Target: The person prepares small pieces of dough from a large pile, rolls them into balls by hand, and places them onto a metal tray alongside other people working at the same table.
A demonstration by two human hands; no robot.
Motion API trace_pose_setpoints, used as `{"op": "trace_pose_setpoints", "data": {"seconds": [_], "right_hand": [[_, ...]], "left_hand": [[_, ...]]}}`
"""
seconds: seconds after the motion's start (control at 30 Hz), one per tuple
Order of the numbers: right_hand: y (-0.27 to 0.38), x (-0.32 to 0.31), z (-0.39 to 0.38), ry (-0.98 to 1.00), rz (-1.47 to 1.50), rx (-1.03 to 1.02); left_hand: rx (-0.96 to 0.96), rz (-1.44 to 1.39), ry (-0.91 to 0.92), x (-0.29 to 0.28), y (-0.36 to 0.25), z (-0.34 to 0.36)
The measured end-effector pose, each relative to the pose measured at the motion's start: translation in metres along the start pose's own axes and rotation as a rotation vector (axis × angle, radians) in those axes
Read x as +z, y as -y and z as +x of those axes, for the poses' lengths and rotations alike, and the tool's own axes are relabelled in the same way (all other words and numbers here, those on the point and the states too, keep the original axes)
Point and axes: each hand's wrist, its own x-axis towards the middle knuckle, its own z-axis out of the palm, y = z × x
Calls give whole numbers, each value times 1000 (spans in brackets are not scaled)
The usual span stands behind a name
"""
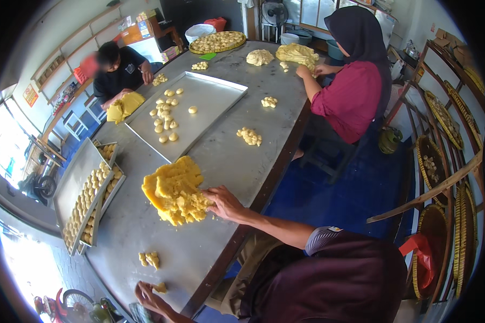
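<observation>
A large, crumbly mass of yellow dough [175, 188] lies on the metal table in front of me. At its right edge, my right hand [226, 204] is closed, fingers and thumb gripping the dough. My left hand [153, 299] is low over the table's near-left part, fingers curved and slightly apart, beside a small yellow dough piece [160, 288]. I see nothing held in it, though its underside is hidden. A little farther off sits a small cluster of dough pieces [150, 260].
A wide metal tray [226, 91] holds round dough balls [164, 118]. Stacked trays of balls [91, 199] stand at the left edge. Two co-workers [121, 70] [350, 81] handle dough across the table. A round woven tray [217, 42] sits at the far end; a rack [442, 140] stands right.
</observation>
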Motion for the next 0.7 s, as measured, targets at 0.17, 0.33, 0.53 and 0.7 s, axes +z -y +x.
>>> {"op": "trace_pose_setpoints", "data": {"seconds": [0.17,0.33,0.53,0.7], "right_hand": [[-4,9,7,-49,-2,-74],[-11,0,16,99,-264,-221],[-29,-20,17,201,-196,-25],[-18,-16,-26,-30,-402,-272]], "left_hand": [[210,644,126,1,13,19],[492,947,321,-4,20,12],[284,1138,627,-2,-23,3],[188,1257,542,-8,-39,-28]]}}
